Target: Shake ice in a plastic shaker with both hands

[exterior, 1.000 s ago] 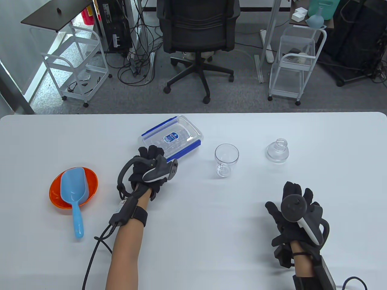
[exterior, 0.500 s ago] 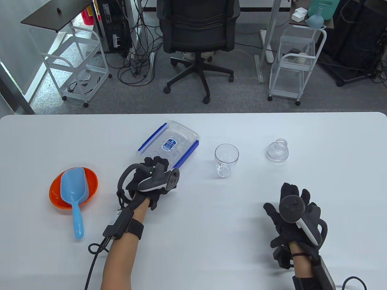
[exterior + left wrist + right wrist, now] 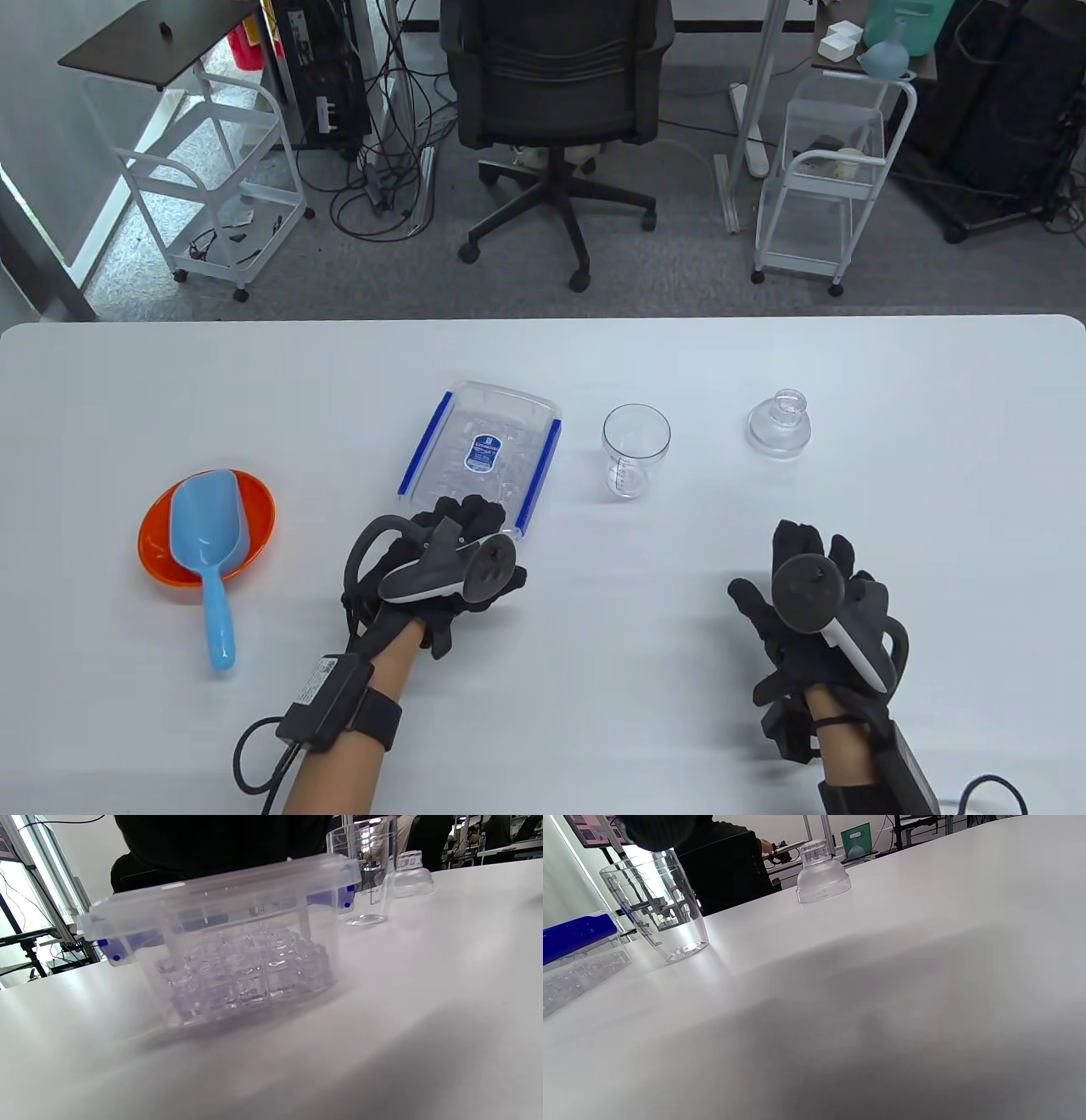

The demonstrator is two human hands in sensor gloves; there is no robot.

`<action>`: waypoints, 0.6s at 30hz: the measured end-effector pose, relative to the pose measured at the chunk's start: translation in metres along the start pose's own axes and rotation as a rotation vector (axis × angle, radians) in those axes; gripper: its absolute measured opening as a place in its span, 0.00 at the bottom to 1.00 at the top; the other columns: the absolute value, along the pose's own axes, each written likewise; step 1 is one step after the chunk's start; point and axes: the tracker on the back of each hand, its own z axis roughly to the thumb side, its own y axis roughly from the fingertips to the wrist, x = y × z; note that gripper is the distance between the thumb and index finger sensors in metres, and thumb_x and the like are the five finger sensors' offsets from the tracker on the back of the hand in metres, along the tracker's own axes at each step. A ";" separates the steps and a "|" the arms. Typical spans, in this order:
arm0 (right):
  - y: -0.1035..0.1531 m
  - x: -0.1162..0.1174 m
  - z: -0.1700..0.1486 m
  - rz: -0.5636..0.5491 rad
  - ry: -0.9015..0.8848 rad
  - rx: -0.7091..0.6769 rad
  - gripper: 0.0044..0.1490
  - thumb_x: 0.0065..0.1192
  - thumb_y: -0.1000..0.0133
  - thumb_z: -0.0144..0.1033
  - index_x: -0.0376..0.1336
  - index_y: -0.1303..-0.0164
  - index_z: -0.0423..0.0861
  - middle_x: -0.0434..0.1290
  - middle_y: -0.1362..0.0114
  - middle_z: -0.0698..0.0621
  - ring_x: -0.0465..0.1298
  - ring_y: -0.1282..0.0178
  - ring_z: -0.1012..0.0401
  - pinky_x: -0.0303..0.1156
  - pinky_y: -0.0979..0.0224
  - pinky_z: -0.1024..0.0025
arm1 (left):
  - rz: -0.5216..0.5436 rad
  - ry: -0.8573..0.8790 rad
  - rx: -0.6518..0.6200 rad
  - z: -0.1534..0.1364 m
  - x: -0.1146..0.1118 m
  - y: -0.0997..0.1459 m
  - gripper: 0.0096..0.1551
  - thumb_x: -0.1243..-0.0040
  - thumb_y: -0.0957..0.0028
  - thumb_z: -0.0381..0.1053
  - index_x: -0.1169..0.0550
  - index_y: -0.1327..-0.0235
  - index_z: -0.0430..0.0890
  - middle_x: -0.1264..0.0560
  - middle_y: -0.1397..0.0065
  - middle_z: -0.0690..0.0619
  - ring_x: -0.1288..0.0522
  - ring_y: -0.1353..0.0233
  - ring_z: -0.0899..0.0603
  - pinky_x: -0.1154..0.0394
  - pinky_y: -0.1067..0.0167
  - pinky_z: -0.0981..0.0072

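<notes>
Table view: early prep, ice box (image 3: 480, 450) lid on, shaker cup (image 3: 635, 447) empty, its top (image 3: 780, 422) off.
Left hand (image 3: 441, 569) grips the box's near end; right hand (image 3: 814, 611) rests spread, empty.

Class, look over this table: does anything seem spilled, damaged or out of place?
Nothing stands out. The ice box sits lidded by the left hand, the cup stands upright and empty, its cap apart.
</notes>
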 end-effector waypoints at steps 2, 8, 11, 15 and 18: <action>0.000 0.000 0.000 0.001 -0.006 -0.001 0.55 0.48 0.39 0.57 0.28 0.18 0.43 0.36 0.13 0.38 0.32 0.19 0.36 0.31 0.28 0.33 | -0.003 0.000 -0.022 0.007 0.002 0.005 0.53 0.75 0.52 0.75 0.45 0.19 0.44 0.41 0.14 0.42 0.39 0.19 0.34 0.37 0.26 0.47; 0.000 0.001 0.002 0.011 -0.012 -0.020 0.55 0.47 0.39 0.58 0.28 0.18 0.43 0.36 0.13 0.38 0.32 0.19 0.36 0.31 0.28 0.33 | -0.001 0.038 -0.070 0.027 0.010 0.017 0.54 0.79 0.54 0.75 0.42 0.19 0.44 0.38 0.16 0.42 0.37 0.20 0.34 0.35 0.27 0.47; 0.000 0.002 0.003 0.014 -0.020 -0.031 0.54 0.47 0.39 0.57 0.28 0.18 0.43 0.36 0.13 0.38 0.32 0.19 0.35 0.31 0.28 0.33 | 0.019 0.142 -0.068 0.033 0.014 0.023 0.56 0.81 0.55 0.74 0.37 0.20 0.43 0.35 0.17 0.41 0.36 0.20 0.33 0.33 0.29 0.46; 0.000 0.003 0.004 0.018 -0.018 -0.041 0.54 0.47 0.39 0.57 0.29 0.18 0.43 0.37 0.13 0.38 0.32 0.19 0.35 0.31 0.28 0.33 | -0.004 0.243 -0.066 0.039 0.015 0.030 0.56 0.81 0.55 0.74 0.37 0.20 0.44 0.36 0.17 0.41 0.38 0.20 0.33 0.34 0.29 0.46; 0.000 0.004 0.005 0.022 -0.014 -0.050 0.54 0.47 0.39 0.57 0.29 0.18 0.43 0.37 0.13 0.37 0.32 0.19 0.35 0.31 0.28 0.33 | 0.017 0.284 -0.063 0.044 0.017 0.036 0.58 0.85 0.57 0.73 0.35 0.21 0.44 0.34 0.18 0.42 0.37 0.20 0.34 0.33 0.29 0.47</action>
